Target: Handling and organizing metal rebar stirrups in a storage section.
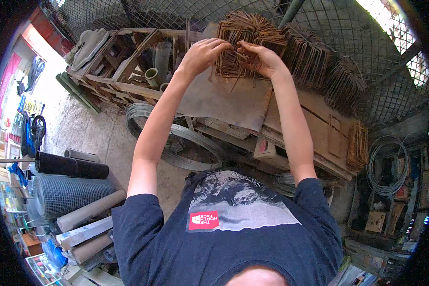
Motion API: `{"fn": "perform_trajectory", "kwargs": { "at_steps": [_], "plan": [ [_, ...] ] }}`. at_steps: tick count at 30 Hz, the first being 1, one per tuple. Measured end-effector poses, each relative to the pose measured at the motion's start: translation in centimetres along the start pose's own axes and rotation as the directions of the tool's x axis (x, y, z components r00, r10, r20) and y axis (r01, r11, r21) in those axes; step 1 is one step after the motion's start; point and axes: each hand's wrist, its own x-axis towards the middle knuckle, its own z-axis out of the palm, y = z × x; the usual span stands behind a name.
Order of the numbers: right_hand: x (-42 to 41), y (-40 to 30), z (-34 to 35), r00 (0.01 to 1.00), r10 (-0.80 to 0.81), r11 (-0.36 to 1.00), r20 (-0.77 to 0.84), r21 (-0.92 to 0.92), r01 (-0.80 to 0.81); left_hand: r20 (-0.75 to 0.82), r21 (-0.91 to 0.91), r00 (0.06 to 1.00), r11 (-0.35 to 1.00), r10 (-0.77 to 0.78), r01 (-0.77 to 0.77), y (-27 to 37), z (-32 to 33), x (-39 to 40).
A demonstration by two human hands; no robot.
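Both my hands are raised over the workbench, in front of a stack of rusty bent steel stirrups [252,30]. My left hand [208,52] curls downward, its fingertips on a thin rusty steel rod [240,55]. Close to its right, my right hand [261,59] has its fingers bent around the same piece, thumb near the forefinger. The rod's end points out between the hands, and a thin length slants down below them. The full shape of the held piece is hidden by my fingers and blends with the stack behind.
More stirrup bundles [305,53] hang or stand to the right against wire mesh [346,39]. A sheet-covered bench top [225,103] lies below my hands. Galvanized wire coils [193,148] rest under the bench. Rolls of mesh [75,195] stand at left; another wire coil [388,166] hangs at right.
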Motion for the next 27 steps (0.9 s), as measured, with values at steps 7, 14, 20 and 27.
{"fn": "perform_trajectory", "kwargs": {
  "at_steps": [7, 14, 20, 27],
  "plan": [
    [0.0, 0.6, -0.8, 0.998, -0.024, 0.994, -0.066, -0.109, 0.017, 0.051, -0.067, 0.997, 0.997, 0.053, -0.049, -0.5, 1.9, -0.7],
    [1.3, 2.4, -2.3, 0.984, -0.077, 0.979, -0.160, -0.201, 0.044, 0.027, 0.044, 0.995, 0.995, -0.094, 0.093, -0.3, 2.0, -0.3],
    [-0.6, 1.6, -0.4, 0.987, -0.112, 0.959, -0.117, -0.272, 0.076, 0.038, -0.029, 0.982, 0.983, -0.182, 0.183, 0.5, 1.3, -0.6],
    [-0.2, 2.1, -1.1, 0.976, -0.191, 0.969, -0.102, -0.176, 0.171, 0.014, -0.177, 0.677, 0.664, -0.736, 0.726, 10.2, -0.4, 1.7]
  ]
}}
